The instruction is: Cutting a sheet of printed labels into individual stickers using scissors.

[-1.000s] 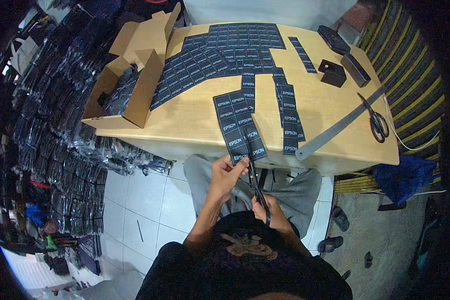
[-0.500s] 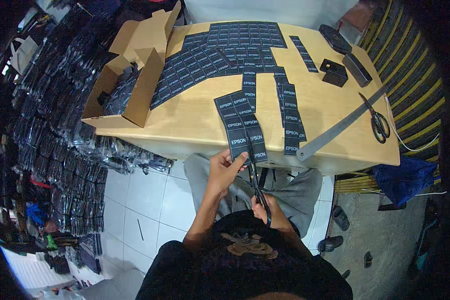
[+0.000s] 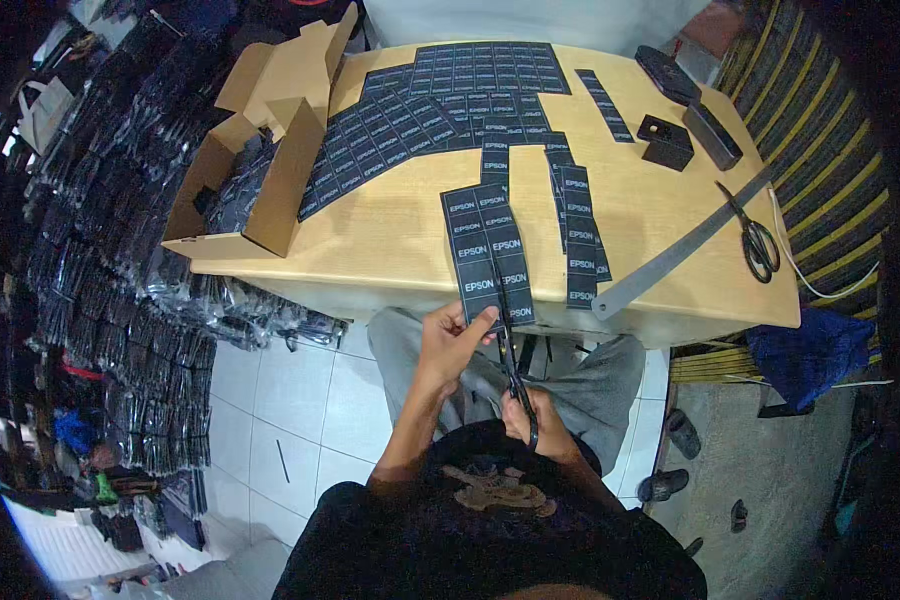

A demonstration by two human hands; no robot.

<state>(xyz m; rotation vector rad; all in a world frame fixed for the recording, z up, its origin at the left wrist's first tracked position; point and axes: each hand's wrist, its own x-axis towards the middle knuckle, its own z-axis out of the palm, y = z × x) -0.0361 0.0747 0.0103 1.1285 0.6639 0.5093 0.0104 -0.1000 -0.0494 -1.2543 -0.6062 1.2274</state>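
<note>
My left hand (image 3: 456,338) pinches the lower edge of a black sheet of printed labels (image 3: 478,235), two columns wide, its far part over the table's front edge. In my right hand (image 3: 538,418) is a pair of black-handled scissors (image 3: 513,372). Their blades point away from me and lie at the sheet's near edge, along the line between its columns. How far the cut runs is hard to make out. Just beyond the sheet lies a narrow label strip (image 3: 495,160), and to its right are several overlapping strips (image 3: 578,235).
Uncut label sheets (image 3: 490,68) cover the table's (image 3: 370,225) far side. An open cardboard box (image 3: 288,190) with dark pieces stands left. Rightward lie a metal ruler (image 3: 685,245), second scissors (image 3: 758,245), a black block (image 3: 667,142) and a single strip (image 3: 604,105). Bundled dark goods (image 3: 155,330) fill the left.
The held sheet has turned slightly clockwise, its far end shifting right and its columns lying more evenly together. The scissor handles have come closer together. Both hands stay in nearly the same place.
</note>
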